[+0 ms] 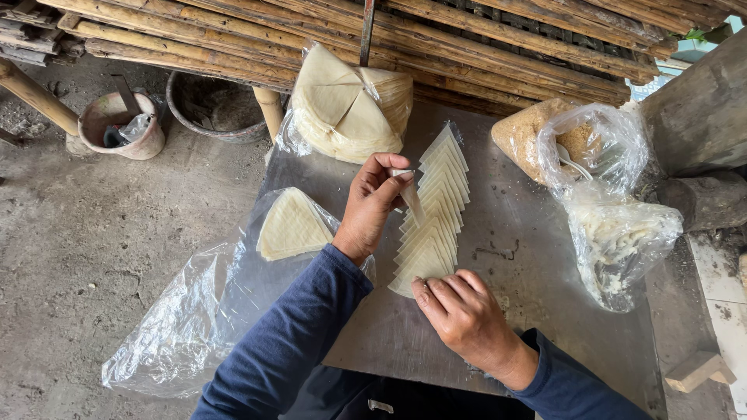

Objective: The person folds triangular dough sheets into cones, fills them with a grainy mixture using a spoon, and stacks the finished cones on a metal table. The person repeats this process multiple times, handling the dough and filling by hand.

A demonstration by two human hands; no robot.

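Note:
A row of overlapping pale triangular dough sheets (437, 204) lies on a grey metal table (506, 249). My left hand (372, 204) pinches one thin sheet (410, 198) and lifts it just left of the row. My right hand (459, 315) rests palm down, its fingertips pressing the nearest sheet at the row's near end. Both arms wear dark blue sleeves. A small stack of triangular sheets (290, 227) sits on clear plastic left of my left hand.
A big bagged stack of quartered round sheets (348, 105) stands at the table's far edge. At the right are a bag of brown crumbs (545, 132) and a bag of white shreds (618, 241). Bamboo poles (436, 39) lie behind. Two buckets (120, 124) stand on the floor.

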